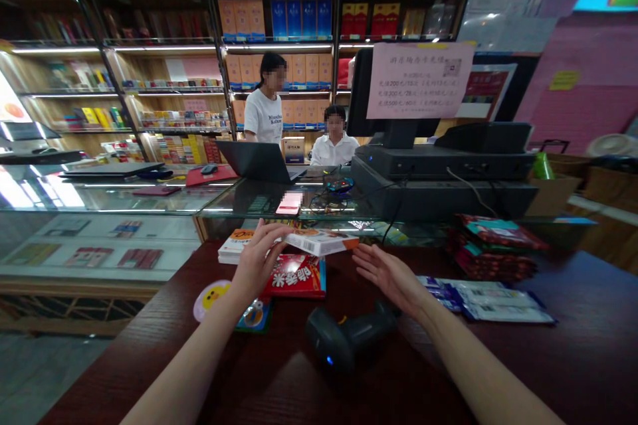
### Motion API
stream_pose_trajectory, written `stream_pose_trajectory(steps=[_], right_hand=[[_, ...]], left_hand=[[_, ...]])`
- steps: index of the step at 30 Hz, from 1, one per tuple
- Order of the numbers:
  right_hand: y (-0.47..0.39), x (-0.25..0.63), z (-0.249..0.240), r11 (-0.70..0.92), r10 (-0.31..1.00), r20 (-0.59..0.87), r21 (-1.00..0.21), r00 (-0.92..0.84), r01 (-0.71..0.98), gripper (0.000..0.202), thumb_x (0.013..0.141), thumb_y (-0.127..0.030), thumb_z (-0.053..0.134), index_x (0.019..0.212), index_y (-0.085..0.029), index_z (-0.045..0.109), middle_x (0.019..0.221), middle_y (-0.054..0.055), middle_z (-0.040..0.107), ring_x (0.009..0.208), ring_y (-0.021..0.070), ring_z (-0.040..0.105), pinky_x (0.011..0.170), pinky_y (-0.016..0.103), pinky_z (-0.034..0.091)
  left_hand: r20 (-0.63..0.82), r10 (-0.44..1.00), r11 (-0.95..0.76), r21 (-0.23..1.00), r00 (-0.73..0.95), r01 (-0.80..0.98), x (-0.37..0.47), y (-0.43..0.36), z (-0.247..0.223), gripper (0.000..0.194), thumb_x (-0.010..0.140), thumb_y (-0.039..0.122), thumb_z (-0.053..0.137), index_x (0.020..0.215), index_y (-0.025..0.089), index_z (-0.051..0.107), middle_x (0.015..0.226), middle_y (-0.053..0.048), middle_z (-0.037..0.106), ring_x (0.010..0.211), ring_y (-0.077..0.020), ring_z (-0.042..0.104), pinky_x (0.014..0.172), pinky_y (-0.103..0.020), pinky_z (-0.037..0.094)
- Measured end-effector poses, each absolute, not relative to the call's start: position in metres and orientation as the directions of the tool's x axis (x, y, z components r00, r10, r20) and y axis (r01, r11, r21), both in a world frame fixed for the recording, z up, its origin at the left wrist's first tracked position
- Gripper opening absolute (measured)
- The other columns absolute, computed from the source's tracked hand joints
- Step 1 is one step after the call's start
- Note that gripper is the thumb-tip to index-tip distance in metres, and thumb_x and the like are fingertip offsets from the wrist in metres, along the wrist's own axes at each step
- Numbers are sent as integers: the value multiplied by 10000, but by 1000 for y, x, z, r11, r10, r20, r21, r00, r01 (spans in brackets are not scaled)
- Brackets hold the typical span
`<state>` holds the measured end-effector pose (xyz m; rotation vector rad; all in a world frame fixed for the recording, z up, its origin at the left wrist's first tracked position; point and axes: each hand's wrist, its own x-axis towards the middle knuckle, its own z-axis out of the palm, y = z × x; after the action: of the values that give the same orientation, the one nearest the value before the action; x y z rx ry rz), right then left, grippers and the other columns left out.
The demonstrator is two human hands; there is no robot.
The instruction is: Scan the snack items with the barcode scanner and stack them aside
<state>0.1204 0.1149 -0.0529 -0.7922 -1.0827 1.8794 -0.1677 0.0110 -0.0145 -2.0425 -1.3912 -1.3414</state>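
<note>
My left hand [260, 259] grips the left end of a white and orange box [321, 241], which is raised and tilted above a red packet [299, 276]. My right hand [386, 273] is spread just off the box's right end, holding nothing. Similar white and orange boxes [230, 247] are stacked behind my left hand. A round yellow-chick item [212, 299] and a blue-green item [255, 317] lie by my left wrist. Between my forearms a dark handheld scanner [343, 335] rests on the brown table [279, 378].
To the right lie white-purple packets [498, 300] and a stack of red packets [493, 246]. Behind the table stands a glass counter [239, 202] with a laptop [262, 161] and a monitor [361, 96]. Two people are behind it, before lit shelves.
</note>
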Motion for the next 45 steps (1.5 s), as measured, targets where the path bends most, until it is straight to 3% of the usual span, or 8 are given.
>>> stream_pose_trajectory(steps=[10,14,18,25,30,35,39,45], right_hand=[[107,116,-40,-325,887,-136,-863,-442,-386,238,992,-301,510,965,-179,712,1119,94,748,1079,214,693,1005,374,532],[107,114,-40,-262,910,-89,-881,-405,-395,133,907,-298,657,935,-185,722,1053,78,759,967,195,716,917,335,578],[107,108,-37,-188,926,-44,-914,-375,-359,160,795,-271,779,925,-186,738,1026,56,760,923,177,713,895,312,588],[104,81,-21,-168,934,-31,-917,-356,-361,139,777,-222,775,909,-206,734,1023,36,759,983,178,698,925,321,569],[102,61,-11,-156,925,-18,-930,-380,-334,108,794,-237,731,901,-221,729,1056,37,752,1039,193,681,959,345,531],[103,42,-3,-96,877,-3,-981,-480,-170,217,793,-363,720,959,-223,735,1132,60,739,1148,233,636,1047,404,444],[102,26,7,13,825,14,-1000,-565,-6,342,791,-467,706,1032,-227,746,1205,66,721,1238,271,579,1103,465,368],[104,6,16,117,727,8,-987,-687,112,448,868,-564,598,1088,-206,754,1276,78,696,1260,259,572,1127,433,334]], left_hand=[[843,536,-468,249,49,848,-166,15,-19,269,975,231,513,1197,273,659,1192,-53,615,1096,-177,626,1116,-460,416],[855,518,-395,245,-6,886,-170,15,-19,283,961,262,545,1198,320,688,1047,-45,573,977,-169,599,893,-359,531],[848,528,-347,255,-37,902,-174,17,-21,317,954,255,553,1241,328,669,977,-34,615,941,-177,589,923,-386,497],[795,576,-310,426,-189,850,-180,13,-15,350,964,236,470,1255,273,662,1093,-58,657,969,-176,638,855,-323,541],[715,633,-257,555,-296,791,-195,7,-9,381,958,249,431,1301,245,598,1161,-57,707,1090,-199,638,1027,-415,462],[523,698,-168,784,-489,598,-221,3,-3,431,931,419,449,1286,193,545,1131,-80,737,1072,-235,668,1013,-432,464],[414,759,-124,850,-503,512,-243,0,-4,599,865,584,519,1305,177,523,1192,-106,712,1111,-264,663,1023,-438,463],[307,814,-131,924,-493,359,-270,1,-18,589,835,482,569,1311,149,471,1323,-153,638,1211,-283,614,1032,-459,474]])
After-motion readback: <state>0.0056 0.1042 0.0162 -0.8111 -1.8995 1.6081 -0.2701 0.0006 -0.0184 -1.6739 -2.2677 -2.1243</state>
